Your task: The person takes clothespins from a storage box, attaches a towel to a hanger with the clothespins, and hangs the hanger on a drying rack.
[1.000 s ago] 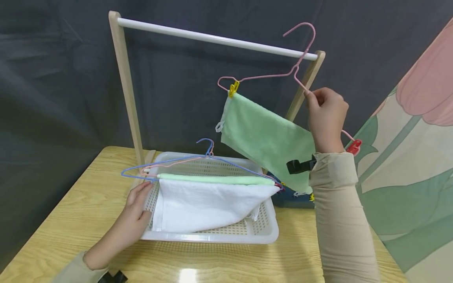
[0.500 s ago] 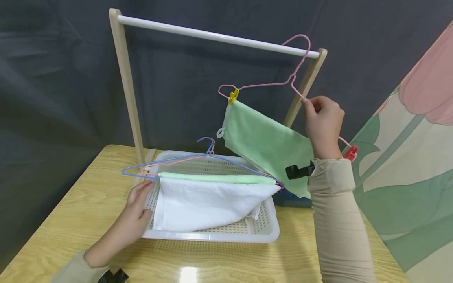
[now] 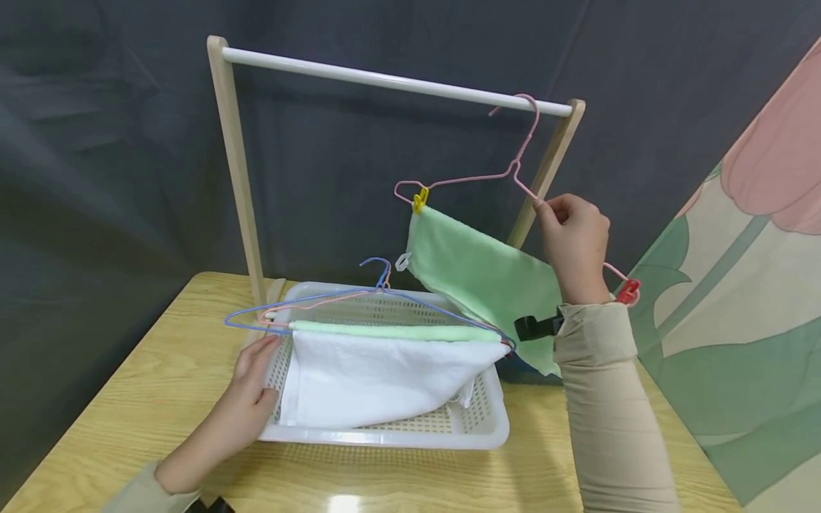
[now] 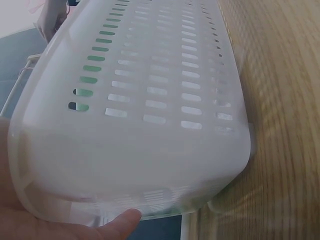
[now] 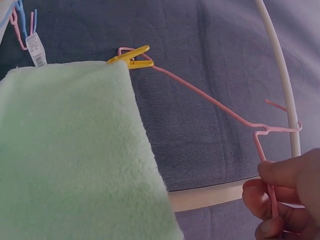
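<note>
My right hand point(image 3: 574, 246) pinches one arm of a pink clothes hanger point(image 3: 471, 177) between thumb and fingers. The hook of this hanger lies over the white rod point(image 3: 385, 80) near its right end, and the hanger tilts down to the right. A green towel point(image 3: 484, 274) hangs from it, with a yellow clothespin point(image 3: 420, 200) at its left corner and a red clothespin point(image 3: 628, 291) near the hanger's right end. My left hand point(image 3: 246, 399) grips the left rim of a white basket point(image 3: 442, 436); its thumb also shows in the left wrist view.
Over the basket lie a blue hanger point(image 3: 308, 293), a pink-orange hanger behind it, a white towel point(image 3: 378, 377) and a folded green towel point(image 3: 398, 332). A dark blue container point(image 3: 522, 372) stands behind the basket's right side. The rack's wooden posts point(image 3: 237, 171) rise from the wooden table point(image 3: 147, 385).
My right hand has lowered the pink hanger and moved it slightly left, bringing its hook from above the rod down over it. My left hand stays on the basket.
</note>
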